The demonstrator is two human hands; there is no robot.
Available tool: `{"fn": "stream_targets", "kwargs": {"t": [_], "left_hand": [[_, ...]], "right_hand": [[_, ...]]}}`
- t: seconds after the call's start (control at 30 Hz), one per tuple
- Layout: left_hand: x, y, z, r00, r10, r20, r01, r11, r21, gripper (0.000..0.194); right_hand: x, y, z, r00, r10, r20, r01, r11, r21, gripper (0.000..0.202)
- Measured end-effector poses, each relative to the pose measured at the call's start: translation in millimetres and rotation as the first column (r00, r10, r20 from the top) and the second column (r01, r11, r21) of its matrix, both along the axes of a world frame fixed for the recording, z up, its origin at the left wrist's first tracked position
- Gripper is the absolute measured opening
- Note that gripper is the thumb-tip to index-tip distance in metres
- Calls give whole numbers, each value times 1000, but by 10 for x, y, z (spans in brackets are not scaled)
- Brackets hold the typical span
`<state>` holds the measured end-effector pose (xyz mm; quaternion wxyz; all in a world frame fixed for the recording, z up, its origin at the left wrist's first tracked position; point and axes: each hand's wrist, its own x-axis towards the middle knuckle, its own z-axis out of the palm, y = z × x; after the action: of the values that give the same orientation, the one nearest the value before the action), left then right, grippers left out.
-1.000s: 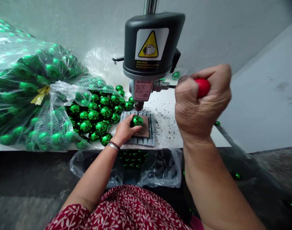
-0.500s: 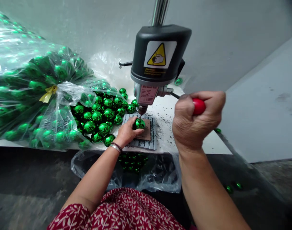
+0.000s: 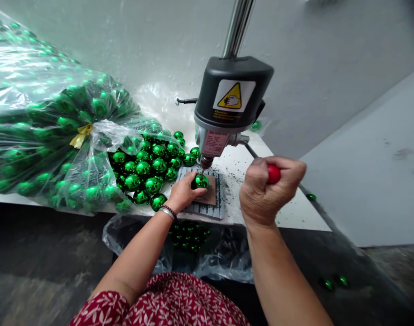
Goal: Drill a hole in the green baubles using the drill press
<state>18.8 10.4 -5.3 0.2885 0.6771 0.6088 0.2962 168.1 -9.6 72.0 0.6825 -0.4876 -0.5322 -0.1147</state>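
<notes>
My left hand (image 3: pixel 185 192) grips a shiny green ball (image 3: pixel 202 181) between thumb and fingers, on a brown board (image 3: pixel 210 194) over the grey slotted base plate (image 3: pixel 218 213). Right above the ball is the bit of a small drill press (image 3: pixel 232 95); whether the bit touches the ball is too small to tell. My right hand (image 3: pixel 270 188) is wrapped round the red knob (image 3: pixel 274 173) of the press lever, to the right of the machine.
Many green balls (image 3: pixel 153 185) lie loose left of the press, beside a large tied plastic bag (image 3: pixel 33 136) of them. Dark shavings dot the white table (image 3: pixel 295 217). An open plastic-lined container (image 3: pixel 223 267) with green balls sits below the front edge. Balls (image 3: pixel 328 285) lie on the floor.
The view has shifted, so the press and table appear lower. My right hand on the red knob is lower and nearer the press. My left hand still holds the ball under the bit.
</notes>
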Motion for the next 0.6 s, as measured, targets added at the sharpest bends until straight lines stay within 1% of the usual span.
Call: {"fn": "stream_targets", "kwargs": {"t": [0.07,0.1,0.17,0.2,0.27,0.3,0.37,0.43,0.47,0.53,0.57,0.6], "left_hand": [[-3,-3,3,1000,-2,9,2,1000,1,62],[-4,-3,4,1000,-3,10,3,1000,0,62],[-6,1,1,1000,-6,13,6,1000,1,62],[-6,4,-1,1000,-5,17,5,1000,1,62],[-6,8,-6,1000,5,29,-6,1000,3,62],[-6,5,-6,999,12,37,-12,1000,6,62],[-9,-19,4,998,10,55,-11,1000,13,58],[-25,-79,31,997,-4,83,1,1000,31,53],[-40,-125,51,995,-6,99,2,999,40,52],[-84,-251,100,993,-19,120,13,999,53,54],[-112,-328,123,992,-44,116,39,998,46,56],[-141,-411,144,990,-97,100,94,995,28,59]], "right_hand": [[-1,-26,-62,1000,20,16,-20,1000,6,16],[2,-30,-67,999,28,21,-28,1000,10,15],[12,-2,14,999,31,20,-32,999,21,15],[19,34,107,1000,27,15,-28,999,25,16],[35,145,379,1000,17,10,-18,1000,16,19],[41,212,539,1000,31,0,-31,999,-39,22],[46,339,840,998,58,-38,-66,970,-235,24],[42,430,1051,997,31,-72,-55,928,-368,25],[40,456,1110,996,23,-88,-57,913,-404,26],[36,478,1152,991,25,-129,-77,906,-416,28],[36,478,1147,988,37,-150,-95,910,-403,29],[37,474,1134,986,47,-163,-108,916,-387,29]]}}
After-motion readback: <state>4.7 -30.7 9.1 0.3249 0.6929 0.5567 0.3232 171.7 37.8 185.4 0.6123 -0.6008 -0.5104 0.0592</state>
